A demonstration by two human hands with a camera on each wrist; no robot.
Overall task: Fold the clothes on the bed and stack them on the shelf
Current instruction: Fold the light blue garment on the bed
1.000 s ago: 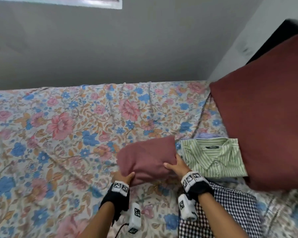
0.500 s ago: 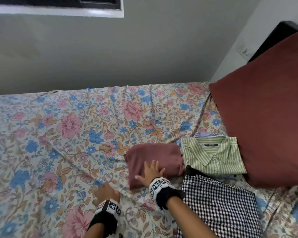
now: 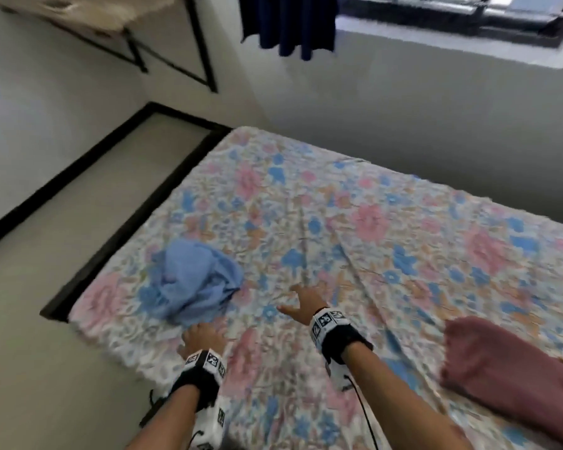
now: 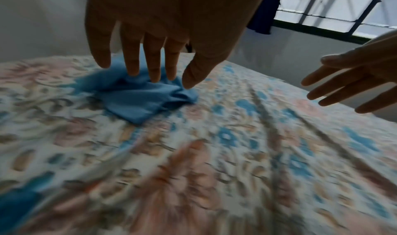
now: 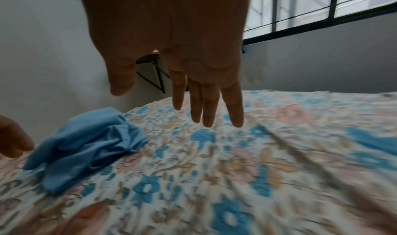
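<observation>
A crumpled light blue garment (image 3: 192,284) (image 4: 137,96) (image 5: 86,147) lies near the left edge of the floral bed (image 3: 371,241). My left hand (image 3: 202,336) (image 4: 148,63) hovers just short of it, fingers straight and spread, holding nothing. To its right, my right hand (image 3: 303,303) (image 5: 193,102) reaches over the bare sheet with straight fingers, also holding nothing. A folded maroon garment (image 3: 507,371) rests on the bed at the right. A wall shelf (image 3: 78,17) on black brackets hangs at the upper left.
Grey floor (image 3: 46,287) runs along the bed's left side, bounded by a dark skirting line. A barred window (image 3: 468,11) with a dark blue curtain (image 3: 290,24) sits above the far wall. The views are motion-blurred.
Both hands have left the folded maroon garment and swung left toward the blue one. The head view has turned left; the striped and checked shirts and the pillow are out of sight.
</observation>
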